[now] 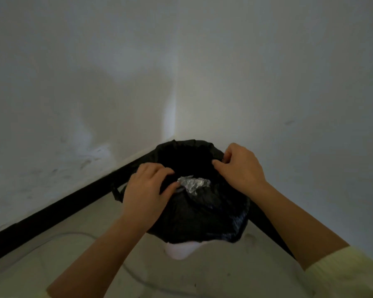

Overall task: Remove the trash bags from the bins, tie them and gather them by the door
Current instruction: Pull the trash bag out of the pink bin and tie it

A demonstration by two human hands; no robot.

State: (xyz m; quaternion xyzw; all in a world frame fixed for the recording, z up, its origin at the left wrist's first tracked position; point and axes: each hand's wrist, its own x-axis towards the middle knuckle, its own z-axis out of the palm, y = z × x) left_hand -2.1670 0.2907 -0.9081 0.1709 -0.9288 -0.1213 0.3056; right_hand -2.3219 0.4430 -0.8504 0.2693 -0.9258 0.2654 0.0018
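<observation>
A black trash bag (205, 216) lines a white bin (179, 251) that stands in the corner of the room; only the bin's lower front shows under the bag's folded-over skirt. Crumpled silver foil (193, 183) lies inside near the front of the opening. My left hand (145, 190) pinches the bag's rim at the left front. At the right side of the rim, my right hand (240, 166) has its fingers curled around the plastic. The bag's mouth is open and dark inside.
Two pale walls (95, 93) meet in a corner right behind the bin, with a black skirting board (58, 208) along their base. A thin grey cable (73, 235) curves across the light floor at the lower left.
</observation>
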